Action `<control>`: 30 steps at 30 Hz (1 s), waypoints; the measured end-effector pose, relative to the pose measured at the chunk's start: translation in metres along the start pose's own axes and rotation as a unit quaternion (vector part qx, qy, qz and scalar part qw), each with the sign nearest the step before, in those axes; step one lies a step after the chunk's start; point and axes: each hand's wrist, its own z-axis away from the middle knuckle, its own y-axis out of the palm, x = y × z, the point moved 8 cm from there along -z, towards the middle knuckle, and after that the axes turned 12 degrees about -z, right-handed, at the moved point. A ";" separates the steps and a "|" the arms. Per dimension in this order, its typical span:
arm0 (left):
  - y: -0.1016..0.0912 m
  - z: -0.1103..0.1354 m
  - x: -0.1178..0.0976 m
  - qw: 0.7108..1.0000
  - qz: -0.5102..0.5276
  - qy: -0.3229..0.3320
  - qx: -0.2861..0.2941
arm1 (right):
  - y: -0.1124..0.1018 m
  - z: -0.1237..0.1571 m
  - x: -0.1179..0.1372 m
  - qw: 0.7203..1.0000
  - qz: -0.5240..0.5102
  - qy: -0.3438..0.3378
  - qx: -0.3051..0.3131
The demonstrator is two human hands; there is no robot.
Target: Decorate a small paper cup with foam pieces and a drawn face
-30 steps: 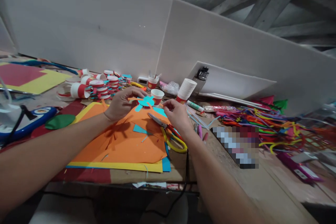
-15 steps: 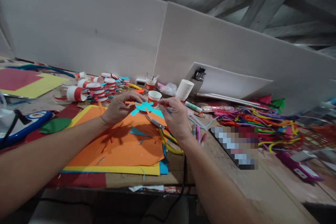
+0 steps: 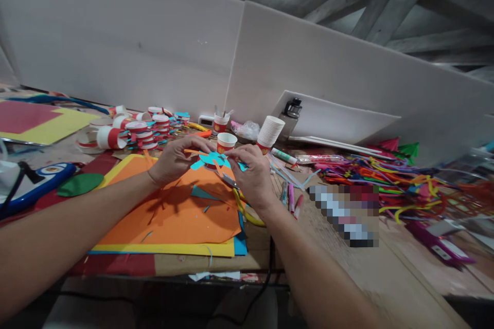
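A light-blue paper cut-out (image 3: 208, 159) with orange paper strips is held up between my hands, above the orange paper sheets (image 3: 185, 216). A small dark red-brown part shows just beneath it. My left hand (image 3: 173, 160) is closed, its fingertips pinching the cut-out's left side by an orange strip. My right hand (image 3: 252, 172) is closed too, thumb and fingertips pinching the right side of the cut-out. Below my right hand lie scissors with yellow handles (image 3: 252, 216), partly covered by it. A blue paper scrap (image 3: 204, 194) rests on the orange sheet.
A paper cup (image 3: 227, 140) stands just behind my hands, with a stack of cups (image 3: 270, 131) to its right. Cut cups with red bands (image 3: 141, 133) crowd the left back. Markers (image 3: 291, 198), a glue gun (image 3: 38, 185) and colourful pipe cleaners (image 3: 363, 177) lie around.
My right hand has moved slightly left and inward, onto the cut-out's right side. My left hand has hardly moved and keeps its pinch.
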 end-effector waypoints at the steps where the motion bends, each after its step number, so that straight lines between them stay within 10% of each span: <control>1: 0.000 0.000 0.000 1.000 0.003 0.002 0.000 | 0.000 0.000 0.000 1.000 0.000 -0.001 0.001; 21: 0.001 -0.001 0.000 0.999 0.031 -0.024 -0.001 | 0.006 0.003 0.000 0.999 0.022 -0.041 0.027; 30: 0.003 0.000 0.020 0.987 0.082 -0.141 -0.009 | 0.004 0.000 0.000 0.999 -0.024 0.004 0.026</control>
